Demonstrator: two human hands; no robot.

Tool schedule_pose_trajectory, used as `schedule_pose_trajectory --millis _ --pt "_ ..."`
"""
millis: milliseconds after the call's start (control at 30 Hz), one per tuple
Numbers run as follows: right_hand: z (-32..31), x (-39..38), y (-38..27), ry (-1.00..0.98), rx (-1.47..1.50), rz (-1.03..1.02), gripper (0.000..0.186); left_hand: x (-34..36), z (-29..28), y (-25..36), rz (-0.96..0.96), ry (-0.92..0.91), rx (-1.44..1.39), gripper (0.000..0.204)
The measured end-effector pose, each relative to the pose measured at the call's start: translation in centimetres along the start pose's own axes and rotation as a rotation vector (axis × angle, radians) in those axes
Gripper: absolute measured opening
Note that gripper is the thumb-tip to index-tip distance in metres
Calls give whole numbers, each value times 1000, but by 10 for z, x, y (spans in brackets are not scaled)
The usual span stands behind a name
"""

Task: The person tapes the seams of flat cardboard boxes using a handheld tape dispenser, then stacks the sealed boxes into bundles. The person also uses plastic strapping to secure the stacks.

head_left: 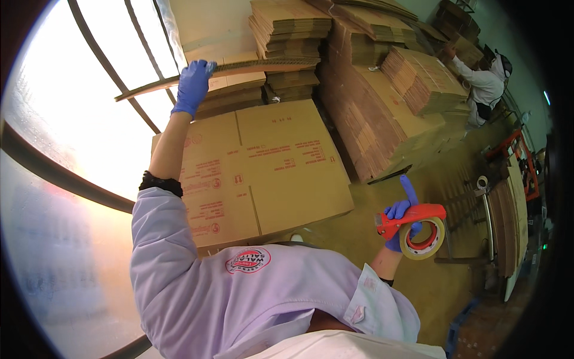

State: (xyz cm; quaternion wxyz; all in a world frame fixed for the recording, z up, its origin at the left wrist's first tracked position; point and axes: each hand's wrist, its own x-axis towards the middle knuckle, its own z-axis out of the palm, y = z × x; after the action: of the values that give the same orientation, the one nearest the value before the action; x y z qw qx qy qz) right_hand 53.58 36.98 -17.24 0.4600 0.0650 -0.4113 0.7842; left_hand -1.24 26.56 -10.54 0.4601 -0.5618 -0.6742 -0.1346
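Observation:
My left hand (193, 88), in a blue glove, is closed over the edge of a flattened cardboard box (257, 66) seen nearly edge-on. Below it lies a stack of flat brown cartons (293, 161) with red print, the top one bearing slots along its flaps. Off to the right, my right hand (396, 214), also gloved in blue, grips a red tape dispenser (418, 213) with one finger stretched out. A roll of tape (431, 251) sits on the dispenser. Part of the right hand is hidden behind it.
Tall stacks of flattened cartons (371, 119) stand at the far side. A co-worker in white (489, 84) reaches toward boxes at the far right. Strip curtain panels (66, 78) run along the left. More upright cardboard sheets (505, 218) and an orange frame (529, 167) are at the right.

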Motion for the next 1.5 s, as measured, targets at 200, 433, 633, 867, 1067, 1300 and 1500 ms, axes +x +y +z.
schedule_pose_trajectory --millis 200,433,633,867,1067,1300,1500 --pt "12 -7 0 51 -81 49 95 -84 8 57 -202 -577 -190 41" --pt "28 38 47 50 -296 82 57 -97 -96 147 -525 -693 -756 65" --pt "68 115 116 -206 -492 -175 23 -98 -163 248 -282 -954 -462 113" --pt "25 158 220 -91 -464 258 9 -124 -154 270 -317 -863 -432 110" --pt "39 117 192 -182 -723 224 18 -127 -150 273 -353 -839 -419 104" --pt "48 102 160 -103 -562 511 26 -125 -152 274 -375 -832 -418 105" --pt "33 132 163 -198 -335 693 14 -127 -155 272 -424 -835 -396 109"
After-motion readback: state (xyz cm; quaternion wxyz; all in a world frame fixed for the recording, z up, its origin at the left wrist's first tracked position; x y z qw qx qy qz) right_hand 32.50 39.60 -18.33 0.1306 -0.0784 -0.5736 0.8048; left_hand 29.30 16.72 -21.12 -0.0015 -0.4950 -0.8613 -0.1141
